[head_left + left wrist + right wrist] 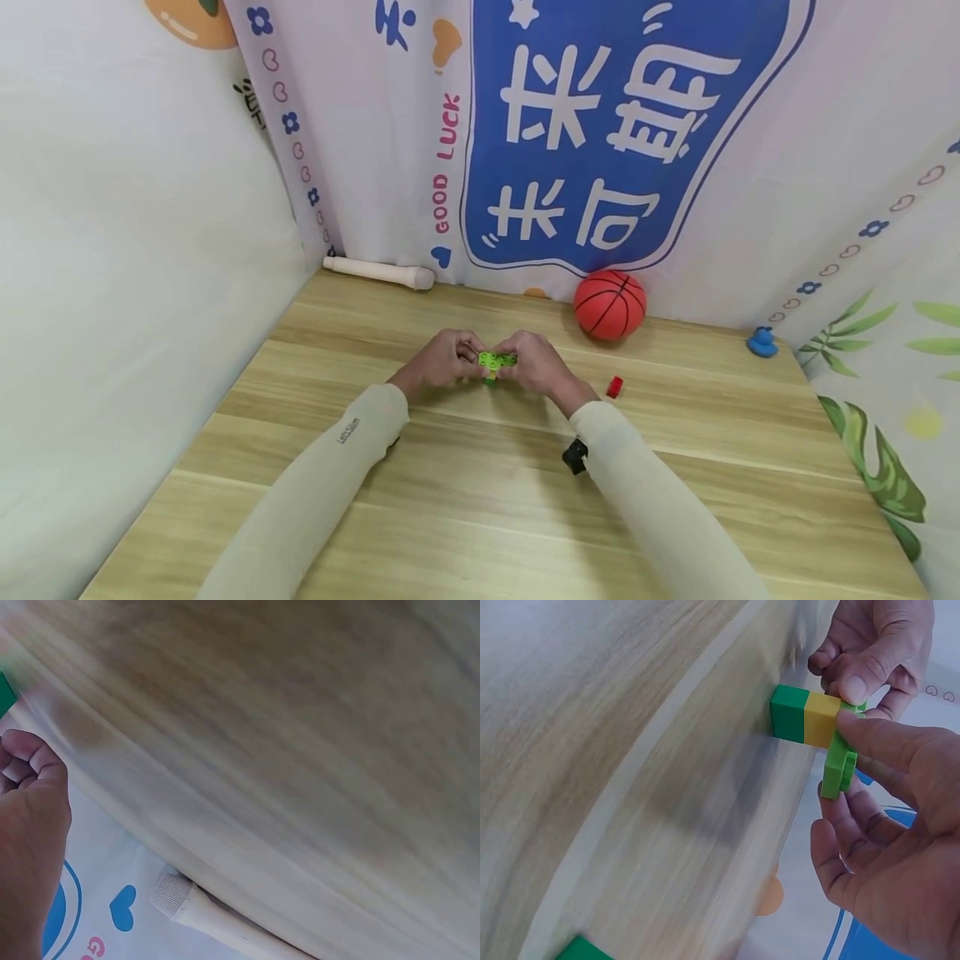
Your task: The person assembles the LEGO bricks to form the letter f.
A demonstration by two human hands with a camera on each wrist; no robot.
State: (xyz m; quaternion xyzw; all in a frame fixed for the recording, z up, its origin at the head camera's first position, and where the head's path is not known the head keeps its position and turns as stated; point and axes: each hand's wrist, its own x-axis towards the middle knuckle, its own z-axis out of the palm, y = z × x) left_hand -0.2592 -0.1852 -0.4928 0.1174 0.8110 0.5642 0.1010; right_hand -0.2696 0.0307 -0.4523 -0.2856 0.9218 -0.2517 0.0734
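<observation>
Both hands meet over the wooden table around a small stack of toy building bricks. In the right wrist view the stack shows a dark green brick [788, 714], a yellow brick [821, 720] and a long light green brick [838, 766] with round studs. My right hand [534, 364] pinches the light green brick between thumb and fingers. From the other side, my left hand [448, 360] pinches it near the yellow brick. The left wrist view catches only part of the left hand [34, 802] and a green corner.
A red brick [615, 387] lies right of the right hand. Along the back stand a white microphone [382, 272], a red basketball [610, 305] and a blue rubber duck [762, 342]. Printed cloth hangs behind the wooden table [465, 517].
</observation>
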